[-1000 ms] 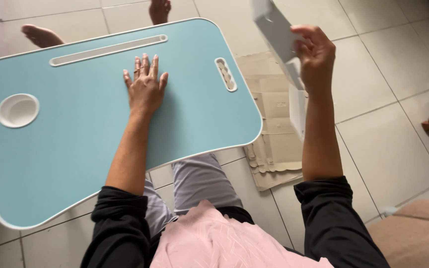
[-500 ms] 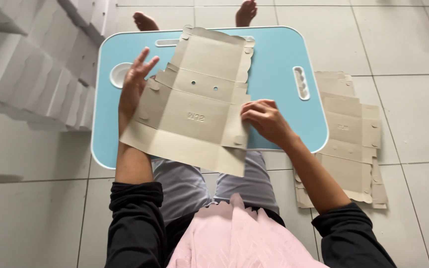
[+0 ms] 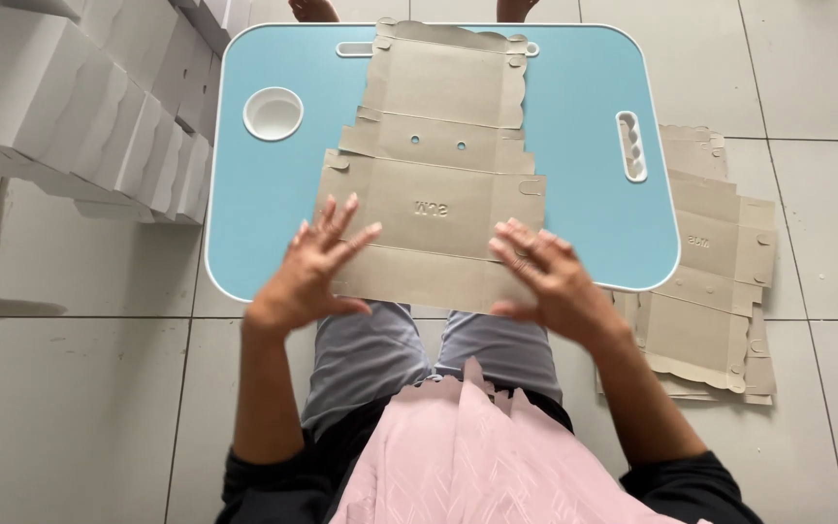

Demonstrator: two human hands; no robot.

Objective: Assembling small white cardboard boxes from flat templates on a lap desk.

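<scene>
- cardboard box blank [image 3: 435, 194] lies flat and unfolded at the desk's [image 3: 584, 87] centre.
- our left hand [image 3: 314, 272] at 7 o'clock and right hand [image 3: 547, 277] at 5 o'clock rest spread-fingered on its near edge, gripping nothing.
- folded boxes [image 3: 80, 107] are stacked at 10 o'clock; flat blanks [image 3: 715, 281] wait at 3 o'clock.

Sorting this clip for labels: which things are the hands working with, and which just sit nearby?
In hand:
left hand
right hand
flat cardboard blank
blue lap table

Lying about:
stack of flat blanks on the floor
row of folded white boxes
</scene>
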